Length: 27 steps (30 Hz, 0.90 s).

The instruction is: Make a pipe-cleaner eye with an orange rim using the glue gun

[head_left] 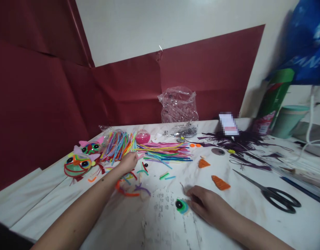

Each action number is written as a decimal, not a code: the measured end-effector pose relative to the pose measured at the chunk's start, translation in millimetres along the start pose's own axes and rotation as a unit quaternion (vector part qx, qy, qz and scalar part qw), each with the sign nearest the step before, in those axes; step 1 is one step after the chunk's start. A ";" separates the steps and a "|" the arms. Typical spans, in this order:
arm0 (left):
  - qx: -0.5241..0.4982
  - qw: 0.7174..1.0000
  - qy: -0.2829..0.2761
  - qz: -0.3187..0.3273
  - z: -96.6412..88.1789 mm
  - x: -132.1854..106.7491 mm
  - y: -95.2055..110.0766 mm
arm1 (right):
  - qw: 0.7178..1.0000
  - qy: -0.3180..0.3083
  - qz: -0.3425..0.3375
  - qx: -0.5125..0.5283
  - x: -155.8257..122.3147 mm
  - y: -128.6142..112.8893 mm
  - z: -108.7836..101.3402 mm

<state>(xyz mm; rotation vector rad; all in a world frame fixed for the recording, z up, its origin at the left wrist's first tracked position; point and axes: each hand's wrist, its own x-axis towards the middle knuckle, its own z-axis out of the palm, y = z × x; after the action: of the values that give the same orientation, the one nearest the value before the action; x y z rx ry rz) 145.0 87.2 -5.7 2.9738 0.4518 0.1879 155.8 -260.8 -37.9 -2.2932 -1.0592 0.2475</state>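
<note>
My left hand (128,162) reaches forward to the spread of coloured pipe cleaners (163,151), its fingers closed around the ends of a few strands. My right hand (205,203) rests on the white table with fingers curled, touching a small green and blue coiled piece with a black eye (181,206). Short bent pipe-cleaner scraps (132,187) lie between the two hands. Two orange coiled cones (220,183) (203,163) sit just beyond my right hand.
Two finished pipe-cleaner animal faces (78,164) (91,148) lie at the left. Black scissors (276,198) lie at the right, near purple strands (243,144). A crumpled clear bag (178,104), a pink ball (143,136), a green can (271,104) and a teal cup (288,121) stand at the back.
</note>
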 end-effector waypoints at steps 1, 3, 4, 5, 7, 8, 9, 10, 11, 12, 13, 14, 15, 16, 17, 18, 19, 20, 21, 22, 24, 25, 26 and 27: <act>-0.003 1.000 0.004 -0.001 -3.7 -2.4 -3.1 | 1.000 0.002 -0.002 0.001 -0.1 0.0 -0.3; -0.005 1.000 0.008 -0.003 -11.7 -9.2 -10.4 | 1.000 0.003 -0.006 0.001 -0.4 0.0 -0.8; -0.005 1.000 0.009 -0.004 -15.5 -13.3 -14.6 | 1.000 0.003 -0.009 0.002 -0.6 0.0 -1.0; -0.003 1.000 0.008 -0.005 -18.8 -17.7 -19.2 | 1.000 0.002 -0.011 0.002 -0.7 -0.1 -1.1; -0.001 1.000 0.002 -0.002 -23.9 -26.1 -29.0 | 1.000 0.000 -0.014 -0.001 -0.9 -0.1 -1.0; -0.001 1.000 -0.004 0.003 -25.6 -29.7 -33.8 | 1.000 0.001 -0.016 -0.003 -1.0 0.0 -0.8; -0.001 1.000 -0.010 0.010 -26.8 -32.6 -37.9 | 1.000 0.002 -0.017 -0.004 -1.0 0.4 -0.5; -0.001 1.000 -0.015 0.020 -27.4 -34.6 -41.1 | 1.000 0.002 -0.016 -0.004 -1.0 0.8 -0.1; -0.001 0.999 -0.016 0.032 -27.6 -35.7 -43.0 | 1.000 0.002 -0.015 -0.004 -1.0 1.4 0.2; 0.000 0.999 -0.013 0.047 -27.3 -35.8 -43.1 | 1.000 0.002 -0.013 -0.004 -0.9 2.1 0.5; 0.000 0.998 -0.008 0.064 -26.4 -35.1 -41.3 | 1.000 0.001 -0.011 -0.005 -0.7 2.7 0.7; 0.000 0.996 -0.004 0.084 -25.0 -33.8 -37.6 | 1.000 0.000 -0.009 -0.006 -0.6 3.2 0.8; -0.001 0.994 -0.002 0.107 -23.0 -31.9 -32.2 | 1.000 -0.002 -0.007 -0.006 -0.3 3.6 0.8; -0.001 0.991 -0.004 0.133 -20.5 -29.7 -25.5 | 1.000 -0.003 -0.004 -0.005 -0.1 3.7 0.7; -0.001 0.987 -0.010 0.162 -17.5 -27.4 -17.8 | 1.000 -0.003 -0.002 -0.003 0.1 3.6 0.5; 0.002 0.981 -0.019 0.191 -14.1 -25.1 -9.8 | 1.000 -0.004 -0.002 -0.001 0.2 3.4 0.3; 0.006 0.976 -0.029 0.218 -10.6 -22.9 -1.9 | 1.000 -0.005 -0.003 0.000 0.2 3.0 -0.1; 0.013 0.970 -0.038 0.240 -7.0 -20.8 5.3 | 1.000 -0.004 -0.006 0.000 0.2 2.6 -0.4; 0.021 0.965 -0.044 0.257 -3.8 -19.0 11.5 | 1.000 -0.003 -0.010 -0.002 0.0 2.1 -0.7; 0.029 0.962 -0.048 0.269 -1.2 -17.4 16.5 | 1.000 -0.003 -0.014 -0.004 -0.3 1.7 -1.1; 0.043 0.959 -0.046 0.277 1.4 -15.3 22.0 | 1.000 -0.001 -0.022 -0.008 -0.9 1.1 -1.5; 0.049 0.959 -0.043 0.276 0.9 -15.0 22.5 | 1.000 0.001 -0.025 -0.010 -1.3 1.0 -1.5; 0.054 0.960 -0.039 0.273 -0.9 -15.4 21.5 | 1.000 0.002 -0.027 -0.010 -1.6 1.1 -1.5; 0.058 0.961 -0.033 0.267 -3.9 -16.2 19.1 | 1.000 0.002 -0.029 -0.009 -1.9 1.3 -1.3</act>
<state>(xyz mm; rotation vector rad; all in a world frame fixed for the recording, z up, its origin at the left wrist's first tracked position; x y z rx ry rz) 134.6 64.5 -0.8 3.1331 -0.3705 0.1128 155.9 -263.4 -37.7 -2.2741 -1.1275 0.2122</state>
